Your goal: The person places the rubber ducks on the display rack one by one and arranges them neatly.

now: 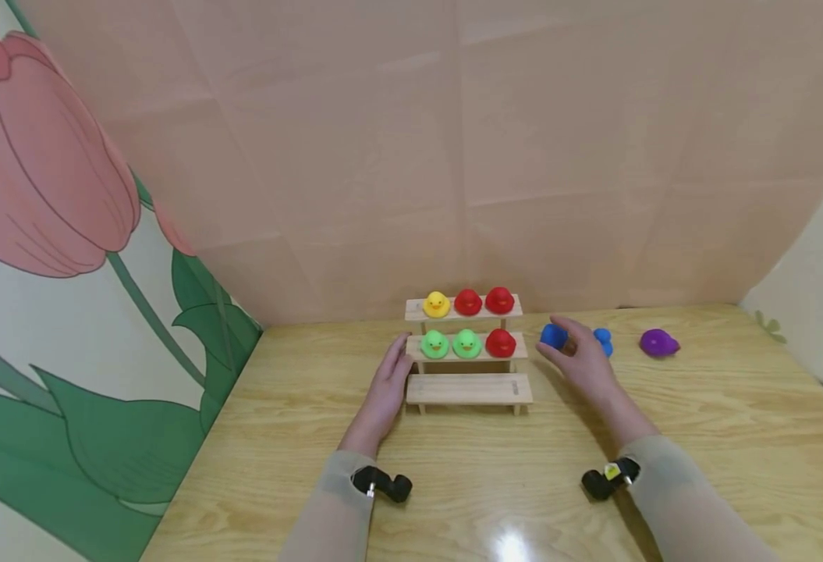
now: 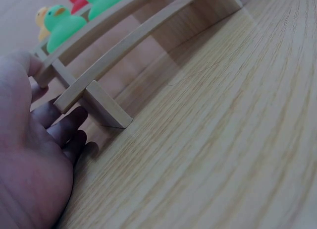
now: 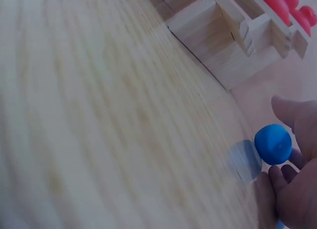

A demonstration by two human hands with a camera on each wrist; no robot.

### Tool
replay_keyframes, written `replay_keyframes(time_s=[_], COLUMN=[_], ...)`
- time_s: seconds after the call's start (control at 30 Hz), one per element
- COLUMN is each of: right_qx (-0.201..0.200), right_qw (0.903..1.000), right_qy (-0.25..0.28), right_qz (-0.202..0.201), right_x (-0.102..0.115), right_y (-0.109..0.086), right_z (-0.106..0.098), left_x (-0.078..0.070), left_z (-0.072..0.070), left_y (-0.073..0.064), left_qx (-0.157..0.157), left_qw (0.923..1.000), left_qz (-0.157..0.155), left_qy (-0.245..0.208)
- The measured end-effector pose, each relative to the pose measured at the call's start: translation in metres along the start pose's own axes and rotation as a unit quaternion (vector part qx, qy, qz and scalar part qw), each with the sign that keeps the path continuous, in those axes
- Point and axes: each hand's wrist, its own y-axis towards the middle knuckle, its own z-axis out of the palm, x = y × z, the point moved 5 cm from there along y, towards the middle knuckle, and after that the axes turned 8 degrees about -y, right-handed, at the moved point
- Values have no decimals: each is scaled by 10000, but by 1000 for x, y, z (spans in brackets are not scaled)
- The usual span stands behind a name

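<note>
A three-step wooden stand (image 1: 469, 390) holds small rubber ducks. My left hand (image 1: 383, 382) is at its left end, thumb and fingers around the end of the middle shelf in the left wrist view. Beside the stand's right end, my right hand (image 1: 587, 361) spreads thumb and fingers around a blue rubber duck (image 1: 554, 336); in the right wrist view a gap shows between a fingertip and this duck (image 3: 273, 143). Another blue duck (image 1: 604, 340) is partly hidden behind the right hand. A purple duck (image 1: 658, 343) lies farther right.
On the top step sit a yellow duck (image 1: 436, 304) and two red ducks, one of them a red duck (image 1: 500, 300) at the right. The middle step carries two green ducks and a red duck (image 1: 501, 343). Behind the wooden table (image 1: 467, 476) hangs a pinkish cloth (image 1: 453, 156).
</note>
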Motion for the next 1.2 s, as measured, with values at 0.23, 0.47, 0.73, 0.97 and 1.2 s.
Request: replay_keyframes(time_s=[0.23,0.47,0.73,0.97,1.2], right_qx=[-55,-162,-228,-31,149], right_qw=[9999,9998,9995,9997,9998], right_qy=[-16,104,-205,-248,-62], right_qz=[-93,40,-52,64,74], right_x=[-4,-6,-4,-7,-8], right_y=[1,-1,-2,-6,-14], right_z=[1,0,0,1,-1], left_x=[-1,0,-1,-1,1], left_z=[0,-1,1,1,0], left_y=[-1,0,0,0,1], left_qx=[26,13,6,43,43], left_qw=[9999,10000,10000,9999,9999], left_qz=[67,50,50,54,80], left_qy=[-86,-77,-62,-140,-123])
